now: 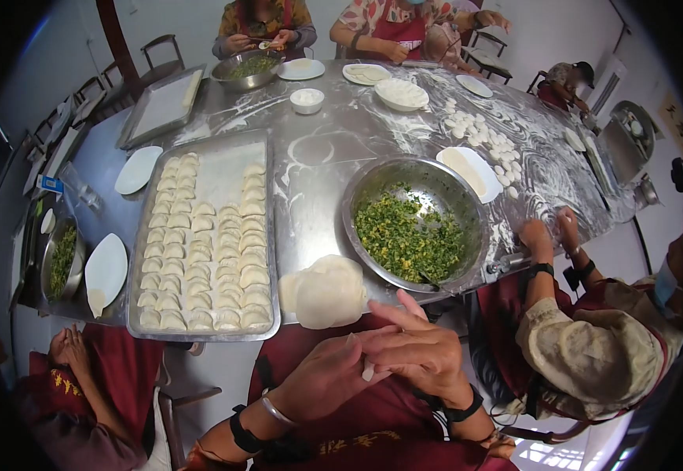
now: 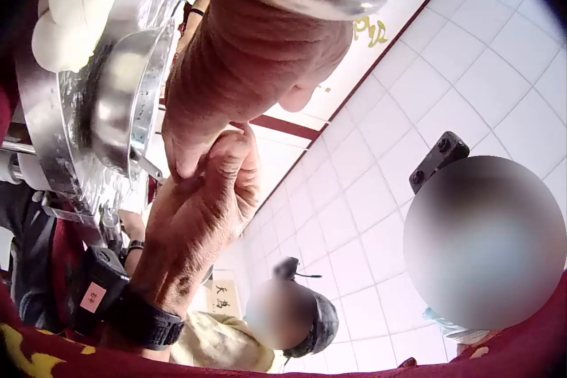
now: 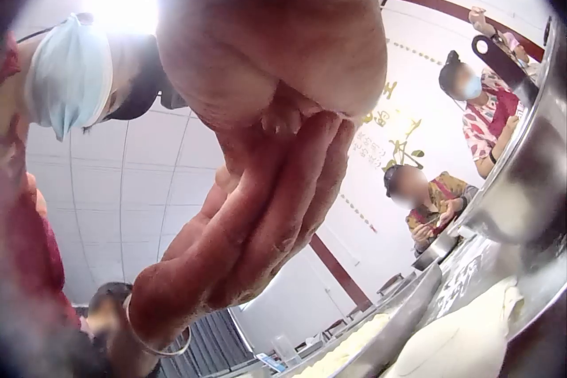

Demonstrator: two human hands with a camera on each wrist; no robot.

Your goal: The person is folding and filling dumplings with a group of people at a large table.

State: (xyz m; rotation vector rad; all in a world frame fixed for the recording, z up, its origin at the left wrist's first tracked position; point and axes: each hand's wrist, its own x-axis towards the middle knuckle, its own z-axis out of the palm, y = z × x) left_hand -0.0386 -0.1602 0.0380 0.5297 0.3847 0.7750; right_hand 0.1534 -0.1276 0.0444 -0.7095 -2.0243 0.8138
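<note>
A small piece of pale dough (image 1: 368,369) is squeezed between a person's two hands, just past the near edge of a steel table (image 1: 310,177), above a dark red apron. Only a sliver of it shows. The left hand (image 1: 325,369) and the right hand (image 1: 428,357) are pressed together around it, fingers bent and overlapping, so both grip it; the wrist views hide the dough behind knuckles.

Just beyond the hands, flat round dough wrappers (image 1: 329,294) lie overlapping at the table edge. To their right stands a wide steel bowl (image 1: 479,247) of chopped green and yellow filling (image 1: 408,235). To their left is a metal tray (image 1: 227,169) lined with rows of folded dumplings (image 1: 200,271), its far middle bare.

Farther out are white plates (image 1: 106,271), a small bowl of white powder (image 1: 307,98), and many little dough lumps (image 1: 487,141) on the floured right side. Other people sit around the table; two are across from me, at the far edge.
</note>
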